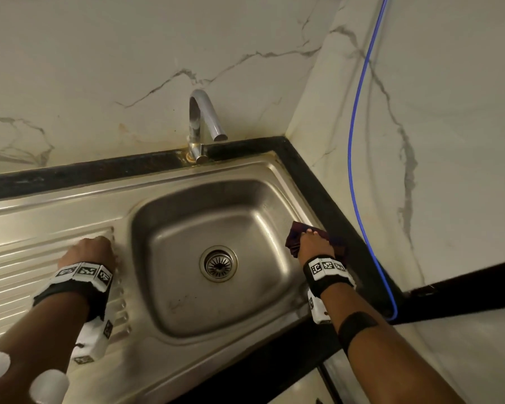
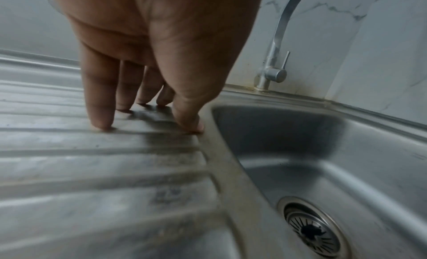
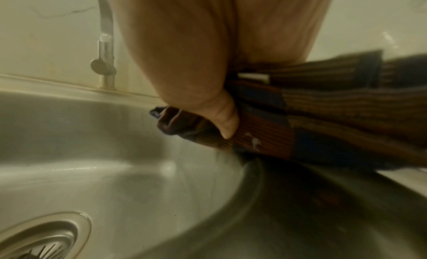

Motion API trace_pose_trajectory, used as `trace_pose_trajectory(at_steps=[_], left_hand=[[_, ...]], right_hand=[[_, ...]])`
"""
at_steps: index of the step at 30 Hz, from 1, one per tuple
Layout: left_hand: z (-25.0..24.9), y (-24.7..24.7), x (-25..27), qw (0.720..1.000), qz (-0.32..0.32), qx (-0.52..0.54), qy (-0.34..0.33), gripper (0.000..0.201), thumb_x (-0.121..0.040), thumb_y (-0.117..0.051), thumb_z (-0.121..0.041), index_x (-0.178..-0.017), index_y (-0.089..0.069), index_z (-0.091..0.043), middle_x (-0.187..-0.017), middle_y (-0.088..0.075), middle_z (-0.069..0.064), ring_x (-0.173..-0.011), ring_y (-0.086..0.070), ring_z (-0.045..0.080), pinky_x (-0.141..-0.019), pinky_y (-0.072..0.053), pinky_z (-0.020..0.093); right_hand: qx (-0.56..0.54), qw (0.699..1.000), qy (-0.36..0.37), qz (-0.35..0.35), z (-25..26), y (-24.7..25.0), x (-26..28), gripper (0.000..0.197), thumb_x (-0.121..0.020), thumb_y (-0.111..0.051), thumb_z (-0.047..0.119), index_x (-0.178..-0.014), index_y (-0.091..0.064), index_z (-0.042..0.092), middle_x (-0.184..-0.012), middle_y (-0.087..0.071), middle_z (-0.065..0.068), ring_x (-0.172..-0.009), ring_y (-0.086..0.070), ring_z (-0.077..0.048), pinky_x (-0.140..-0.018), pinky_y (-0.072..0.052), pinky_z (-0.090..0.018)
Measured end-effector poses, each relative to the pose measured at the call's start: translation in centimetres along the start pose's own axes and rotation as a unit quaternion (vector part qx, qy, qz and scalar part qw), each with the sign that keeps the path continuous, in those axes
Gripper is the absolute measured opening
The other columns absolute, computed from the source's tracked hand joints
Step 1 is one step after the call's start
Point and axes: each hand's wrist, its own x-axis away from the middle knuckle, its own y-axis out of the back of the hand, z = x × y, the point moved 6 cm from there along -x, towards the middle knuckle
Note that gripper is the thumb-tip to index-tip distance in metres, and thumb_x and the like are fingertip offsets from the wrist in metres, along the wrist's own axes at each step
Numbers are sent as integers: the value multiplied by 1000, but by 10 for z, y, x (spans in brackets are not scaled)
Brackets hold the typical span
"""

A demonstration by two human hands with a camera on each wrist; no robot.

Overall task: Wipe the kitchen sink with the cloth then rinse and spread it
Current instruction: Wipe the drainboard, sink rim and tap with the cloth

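Note:
A steel kitchen sink (image 1: 277,182) has a square basin with a round drain (image 1: 218,263) in its floor. My right hand (image 1: 314,242) grips a dark striped cloth (image 1: 293,237) and holds it against the basin's right rim. In the right wrist view my thumb curls over the bunched cloth (image 3: 323,116) at the rim. My left hand (image 1: 92,249) rests with straight fingers on the ribbed drainboard (image 1: 18,269), just left of the basin. In the left wrist view its fingertips (image 2: 101,125) touch the ridges and hold nothing.
A chrome tap (image 1: 200,123) stands behind the basin, no water running. A black counter edge (image 1: 318,182) frames the sink, with marble walls at the back and right. A blue cable (image 1: 359,141) hangs down the right wall to the counter.

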Motion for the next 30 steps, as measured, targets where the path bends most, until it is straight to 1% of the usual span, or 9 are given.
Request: trace_pose_trajectory(at_steps=[4, 8, 14, 17, 20, 23, 26, 28, 30], left_hand=[[0, -11, 8, 999, 14, 32, -24, 37, -87, -55, -30, -117, -62, -11, -120, -55, 21, -106, -59, 39, -88, -49, 42], [1, -27, 22, 998, 12, 55, -30, 49, -89, -45, -27, -131, -48, -3, -135, -43, 27, -123, -45, 43, -103, -39, 46], [-3, -39, 47, 997, 1, 71, -43, 52, -95, -33, -21, -142, -32, 0, -150, -25, 25, -138, -26, 41, -114, -25, 46], [3, -45, 58, 997, 15, 53, -50, 58, -94, -39, -24, -146, -25, -5, -156, -17, 21, -142, -21, 37, -115, -24, 45], [14, -43, 66, 997, 8, 48, -59, 62, -86, -46, -37, -142, -31, -14, -153, -23, 15, -140, -26, 35, -110, -31, 48], [25, -43, 68, 996, 16, 50, -76, 61, -87, -43, -42, -143, -27, -22, -155, -21, 8, -141, -24, 32, -110, -30, 48], [31, -44, 68, 994, 37, 48, -89, 60, -85, -47, -46, -139, -31, -26, -154, -22, 6, -140, -27, 33, -108, -34, 49], [36, -49, 62, 993, 64, 43, -89, 56, -82, -46, -49, -133, -38, -28, -149, -29, 8, -133, -37, 34, -103, -39, 49], [38, -60, 55, 991, 82, 30, -98, 55, -75, -43, -56, -124, -47, -31, -135, -43, 8, -122, -47, 34, -98, -44, 48]], right_hand=[[-25, 998, -40, 36, -22, -6, 26, 38, -95, -46, 19, -131, -50, 8, -132, -54, -14, -121, -53, -30, -101, -43, -40], [-63, 996, -52, 31, -47, -13, 56, 33, -96, -44, 15, -126, -57, 7, -128, -59, -15, -120, -54, -32, -101, -40, -35], [-64, 995, 8, 73, -55, -29, 97, 45, -91, -47, 12, -136, -52, 14, -141, -51, -10, -130, -47, -27, -111, -32, -32], [-77, 994, 31, 74, -39, -32, 114, 49, -90, -46, 10, -138, -49, 13, -143, -49, -9, -133, -44, -25, -113, -29, -31], [-74, 993, 56, 78, -11, -32, 132, 50, -89, -45, 13, -140, -47, 15, -145, -47, -8, -133, -44, -25, -113, -30, -32], [-63, 987, 118, 91, 36, -35, 161, 50, -92, -44, 11, -142, -43, 12, -146, -44, -10, -135, -41, -26, -113, -29, -32], [-56, 980, 168, 89, 67, -39, 182, 51, -92, -41, 7, -143, -40, 13, -149, -40, -9, -135, -38, -26, -113, -28, -34], [-68, 979, 170, 94, 62, -42, 180, 53, -91, -42, 6, -144, -40, 16, -150, -38, -6, -137, -37, -24, -114, -26, -32], [-78, 982, 145, 95, 41, -35, 169, 53, -90, -44, 8, -142, -44, 18, -148, -42, -6, -136, -40, -23, -114, -26, -30]])
